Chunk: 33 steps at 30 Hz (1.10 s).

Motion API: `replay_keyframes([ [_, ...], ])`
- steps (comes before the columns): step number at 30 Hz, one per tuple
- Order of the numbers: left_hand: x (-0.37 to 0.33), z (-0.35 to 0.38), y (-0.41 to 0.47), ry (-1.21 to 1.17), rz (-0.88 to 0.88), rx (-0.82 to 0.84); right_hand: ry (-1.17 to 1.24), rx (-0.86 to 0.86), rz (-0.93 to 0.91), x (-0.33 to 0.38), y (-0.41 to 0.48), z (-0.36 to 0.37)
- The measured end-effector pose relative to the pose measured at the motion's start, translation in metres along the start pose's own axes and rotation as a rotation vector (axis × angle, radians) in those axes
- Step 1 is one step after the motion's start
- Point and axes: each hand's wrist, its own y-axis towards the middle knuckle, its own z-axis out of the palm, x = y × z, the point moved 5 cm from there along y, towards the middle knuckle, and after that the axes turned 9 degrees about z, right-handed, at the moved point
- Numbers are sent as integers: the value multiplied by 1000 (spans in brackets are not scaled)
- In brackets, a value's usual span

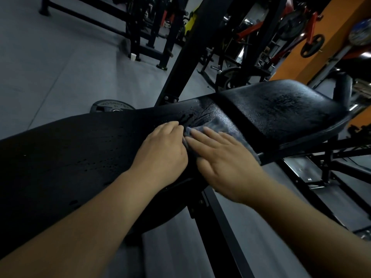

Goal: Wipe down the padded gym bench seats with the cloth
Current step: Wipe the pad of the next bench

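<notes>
A long black padded bench back (70,153) runs from the left to the middle, with a separate black seat pad (281,109) to its right. Both pads carry water droplets. A grey-blue cloth (216,123) lies on the right end of the long pad, beside the gap between the pads. My right hand (224,157) lies flat on the cloth with fingers straight, pressing it down. My left hand (162,149) sits just left of it, fingers curled at the cloth's left edge; the fingertips are hidden.
A black steel upright (190,53) rises behind the bench. A weight plate (112,107) lies on the grey floor behind the pad. Black racks (148,33), a white cup (133,56) and orange machines (309,27) stand further back. The bench frame (313,173) extends at right.
</notes>
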Motion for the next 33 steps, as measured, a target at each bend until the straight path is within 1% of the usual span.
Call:
replay_keyframes([
  [1,1,-1,-1,3,2,4,17,7,9,-12,-3,-6],
  [3,1,-2,-4,1,9,5,56,-40,172,-50,17,-17],
  [4,2,-2,-5,-9,9,6,40,-50,260,-61,33,-20],
  [5,1,-2,-6,-18,7,11,-2,-53,305,-60,46,-18],
  [6,1,-2,-6,-23,3,17,-29,-51,290,-46,53,-14],
  [7,2,-2,-7,-24,-2,18,-28,-42,228,-29,55,-8],
  [9,3,-3,-6,-22,-9,10,-6,-8,42,2,38,2],
  [10,4,-3,-5,-13,-14,10,9,18,-24,6,27,2],
  [11,5,-3,-4,1,-18,16,13,22,-30,-4,24,-1],
  [12,6,-1,-4,15,-21,25,4,18,32,-22,31,-5],
  [14,7,0,-3,36,-25,31,-22,22,251,-57,64,-10],
  [15,7,1,-3,40,-27,33,-51,21,313,-60,76,-9],
  [16,8,1,-4,44,-29,31,-88,-3,316,-52,84,-6],
  [18,9,0,-4,46,-41,25,-89,-26,206,-19,82,2],
  [20,10,-1,-4,43,-53,21,-48,2,36,6,57,6],
  [21,12,-2,-4,45,-55,20,-38,25,-13,5,49,3],
  [22,12,-3,-3,43,-55,20,-35,30,-13,-7,51,-2],
  [23,12,-2,-3,39,-57,25,-46,35,34,-24,63,-6],
  [25,11,-1,-3,38,-56,37,-79,48,225,-50,97,-7],
  [26,11,-1,-3,38,-55,41,-103,37,288,-51,111,-3],
  [27,11,-1,-2,35,-54,45,-120,22,297,-41,120,2],
  [28,12,-2,-2,29,-58,47,-116,15,258,-27,125,7],
  [31,17,-6,1,17,-76,38,-63,44,53,4,103,12],
  [32,20,-7,2,14,-84,38,-46,60,24,-1,97,6],
  [33,22,-7,3,12,-92,41,-54,72,47,-16,98,1],
])
